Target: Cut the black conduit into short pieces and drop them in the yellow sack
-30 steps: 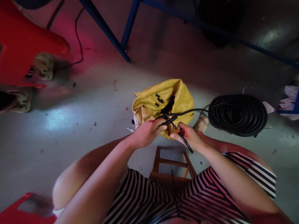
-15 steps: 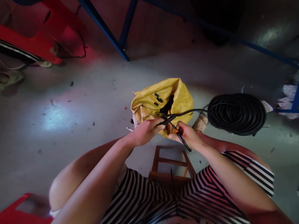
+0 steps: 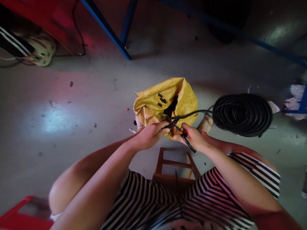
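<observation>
My left hand (image 3: 154, 133) is closed on the end of a black tube (image 3: 192, 113), above the mouth of a yellow sack (image 3: 165, 87). The fingers of my right hand (image 3: 192, 134) wrap round scissors (image 3: 185, 140) with black and orange handles. The scissor blades cross the tube just beside my left fingertips; whether they bite into it is too small to tell. Several short black tube pieces (image 3: 161, 99) lie on the sack's folded side. From my hands the tube runs right to a large black coil (image 3: 242, 115) on the floor.
A small wooden stool (image 3: 177, 164) stands between my legs. Blue metal frame legs (image 3: 107, 30) rise ahead. Another person's shoe (image 3: 43, 49) rests at upper left near red plastic (image 3: 45, 14). Another red plastic piece (image 3: 16, 210) is at lower left. Dark scraps dot the floor.
The other person's shoe at upper left has shifted and shows more fully. My view has moved slightly. Both my hands keep their holds, with the scissors still across the tube.
</observation>
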Tool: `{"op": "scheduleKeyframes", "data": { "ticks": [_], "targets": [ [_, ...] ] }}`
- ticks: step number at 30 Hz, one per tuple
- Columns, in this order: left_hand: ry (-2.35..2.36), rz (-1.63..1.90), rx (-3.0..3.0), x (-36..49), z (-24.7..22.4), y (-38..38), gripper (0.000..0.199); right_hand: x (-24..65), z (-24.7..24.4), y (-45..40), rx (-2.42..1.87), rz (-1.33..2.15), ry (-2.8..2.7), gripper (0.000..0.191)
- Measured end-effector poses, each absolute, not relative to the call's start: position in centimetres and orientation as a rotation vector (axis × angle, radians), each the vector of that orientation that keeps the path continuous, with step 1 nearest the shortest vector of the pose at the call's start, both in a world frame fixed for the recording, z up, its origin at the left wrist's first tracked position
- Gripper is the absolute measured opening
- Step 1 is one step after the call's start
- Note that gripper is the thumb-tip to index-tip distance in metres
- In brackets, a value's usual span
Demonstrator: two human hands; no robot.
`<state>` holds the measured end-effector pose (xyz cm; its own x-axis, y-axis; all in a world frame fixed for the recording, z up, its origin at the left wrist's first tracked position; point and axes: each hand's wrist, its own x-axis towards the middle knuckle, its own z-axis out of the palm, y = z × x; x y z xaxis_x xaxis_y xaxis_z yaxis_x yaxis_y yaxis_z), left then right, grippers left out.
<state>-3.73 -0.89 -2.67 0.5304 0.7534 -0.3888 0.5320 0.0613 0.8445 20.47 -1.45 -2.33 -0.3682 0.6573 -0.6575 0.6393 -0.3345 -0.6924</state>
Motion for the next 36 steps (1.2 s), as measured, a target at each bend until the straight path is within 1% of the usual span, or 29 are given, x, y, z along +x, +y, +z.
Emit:
{"op": "scheduleKeyframes", "data": {
  "ticks": [13, 19, 23, 29, 33, 36],
  "targets": [
    [1.051, 0.277, 1.376, -4.2, -4.4, -0.4, 0.037, 20.5, -4.9, -1.4, -1.771, 1.86, -1.697, 0.058],
    [1.031, 0.305, 1.315, -4.3, -4.9, -0.3, 0.035, 20.3, -5.1, -1.3, -1.798, 1.824, -1.732, 0.061],
    [1.041, 0.284, 1.33, -4.3, -4.9, -0.4, 0.034, 20.4, -4.9, -1.2, -1.771, 1.835, -1.646, 0.06],
    [1.056, 0.41, 1.46, -3.0, -3.4, -1.2, 0.026, 20.0, -3.7, -0.5, -1.562, 1.878, -1.247, 0.058],
    [1.055, 0.414, 1.505, -1.7, -1.9, -1.9, 0.03, 18.9, -1.9, -0.1, -1.535, 1.854, -1.194, 0.052],
    [1.057, 0.408, 1.49, -1.6, -1.3, -1.5, 0.04, 18.6, -0.3, 0.3, -1.51, 1.823, -1.185, 0.046]
  ]
}}
